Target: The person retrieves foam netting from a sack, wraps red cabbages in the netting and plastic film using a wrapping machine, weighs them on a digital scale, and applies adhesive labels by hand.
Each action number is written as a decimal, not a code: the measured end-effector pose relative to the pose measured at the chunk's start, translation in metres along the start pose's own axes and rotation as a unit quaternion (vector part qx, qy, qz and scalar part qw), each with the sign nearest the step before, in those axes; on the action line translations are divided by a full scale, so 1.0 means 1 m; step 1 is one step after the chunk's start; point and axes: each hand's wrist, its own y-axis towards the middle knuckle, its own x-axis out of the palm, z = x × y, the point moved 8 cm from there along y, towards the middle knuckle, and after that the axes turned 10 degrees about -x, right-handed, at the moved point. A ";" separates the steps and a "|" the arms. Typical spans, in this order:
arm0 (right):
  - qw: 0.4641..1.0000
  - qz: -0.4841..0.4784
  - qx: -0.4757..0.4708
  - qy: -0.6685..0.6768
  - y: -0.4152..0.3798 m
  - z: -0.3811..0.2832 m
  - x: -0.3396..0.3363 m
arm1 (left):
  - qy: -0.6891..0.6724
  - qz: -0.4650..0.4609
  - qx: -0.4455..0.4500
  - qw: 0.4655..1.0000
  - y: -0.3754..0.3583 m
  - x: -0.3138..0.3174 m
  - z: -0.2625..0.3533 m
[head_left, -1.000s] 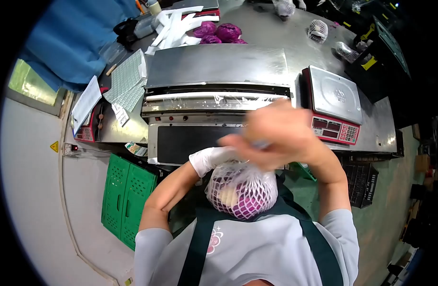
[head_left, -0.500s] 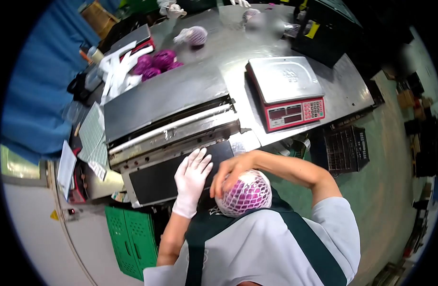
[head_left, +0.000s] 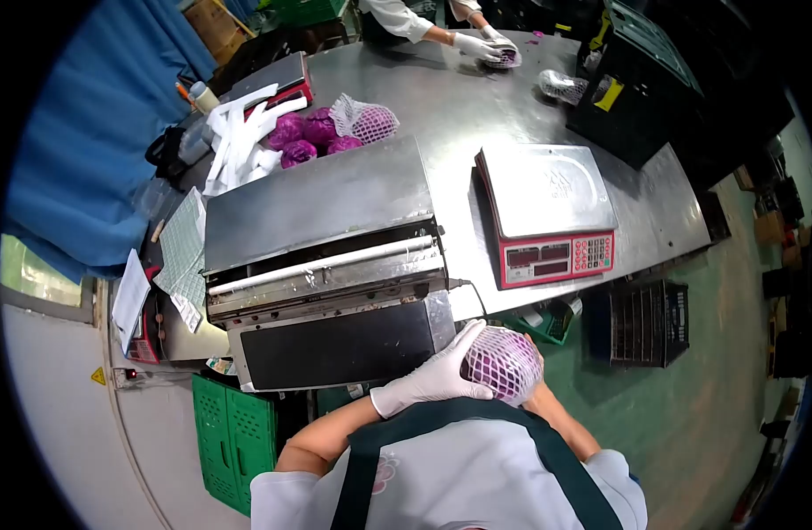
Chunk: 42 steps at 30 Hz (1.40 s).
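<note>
A purple cabbage (head_left: 503, 364) in a white foam net is held close against my apron, beyond the right end of the wrapping machine. My left hand (head_left: 437, 371), in a white glove, curves round the cabbage's left side with the thumb apart from the fingers. On its far right side rests my bare right hand (head_left: 540, 396), its fingers partly hidden behind the cabbage. The wrapping machine (head_left: 326, 274) with its black front plate (head_left: 339, 344) lies just left of both hands.
A red digital scale (head_left: 551, 221) stands on the steel table (head_left: 459, 106). Several unwrapped purple cabbages (head_left: 320, 128), a netted cabbage (head_left: 370, 122) and white foam nets (head_left: 238, 132) lie at the back left. Across the table, a co-worker's gloved hands (head_left: 483, 44) hold another netted cabbage. Green crates (head_left: 234, 437) stand below left.
My left hand has moved right from the machine's black plate onto the cabbage. My right hand has gone from its top to its right side. The cabbage has shifted right; the co-worker now holds one.
</note>
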 end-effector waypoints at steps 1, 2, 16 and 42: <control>1.000 0.001 -0.004 0.013 0.001 -0.004 0.004 | 0.002 0.009 0.015 1.000 0.006 0.001 0.000; 1.000 -0.004 0.008 0.006 0.001 -0.003 0.007 | -0.004 0.015 0.021 1.000 0.011 0.002 0.002; 0.844 -0.246 -0.156 -0.450 0.039 -0.022 0.172 | -0.418 0.176 0.098 0.886 -0.018 -0.069 0.036; 0.529 -0.211 -0.265 -0.778 0.057 0.161 0.247 | -0.049 0.683 -0.077 0.725 -0.429 -0.397 -0.217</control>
